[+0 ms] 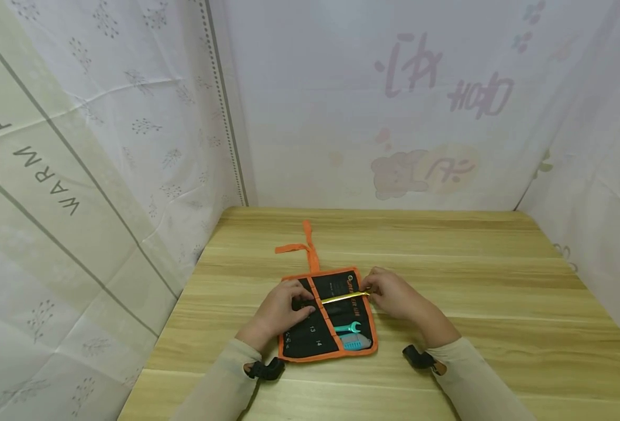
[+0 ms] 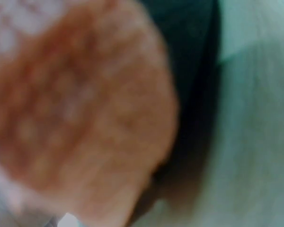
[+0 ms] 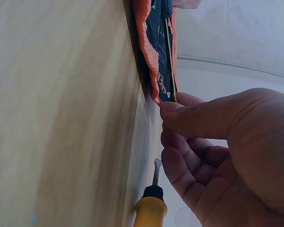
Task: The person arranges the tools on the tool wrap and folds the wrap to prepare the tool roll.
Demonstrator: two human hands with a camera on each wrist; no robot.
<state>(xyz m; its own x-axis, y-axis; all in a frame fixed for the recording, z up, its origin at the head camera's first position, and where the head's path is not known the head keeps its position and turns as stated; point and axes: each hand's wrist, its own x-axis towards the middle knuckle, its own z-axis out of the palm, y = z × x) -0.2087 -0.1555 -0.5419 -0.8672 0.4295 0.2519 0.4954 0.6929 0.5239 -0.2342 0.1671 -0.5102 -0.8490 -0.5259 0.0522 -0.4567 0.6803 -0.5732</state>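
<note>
Head view: tool pouch (image 1: 299, 347), black with orange trim, lies open on the worktop (image 1: 447, 245), somewhat left of its middle, with orange ties (image 1: 311, 252) running toward the far edge. One end of the gold tool (image 1: 344, 298) is hidden in a pocket; the exposed end points toward the worktop's right edge, pinched between thumb and forefinger of the right hand (image 1: 394, 292). The left hand (image 1: 283, 313) rests on the pocket panel, thumb and forefinger slightly parted; whether it grips cloth or tool there cannot be told. Nearer the worktop's near side, a teal wrench (image 1: 348, 328) and a grey-and-blue tool (image 1: 354, 341) protrude from other pockets. The step is judged to be sliding the gold tool along its pocket, direction unshown; the shaft is best held in line with the slot, with the panel pressed flat so that cloth does not bunch or travel.

Left wrist view: blurred skin fills much of the field; finger position cannot be read.

Right wrist view: the thumb-and-forefinger pinch is closed at the tool's very tip, beside the pouch's rippled border. So short a hold may let the shaft swivel; a steady, low push or pull should suit. A yellow-handled screwdriver (image 3: 150, 212) appears below the fingers and warrants clearance.
</note>
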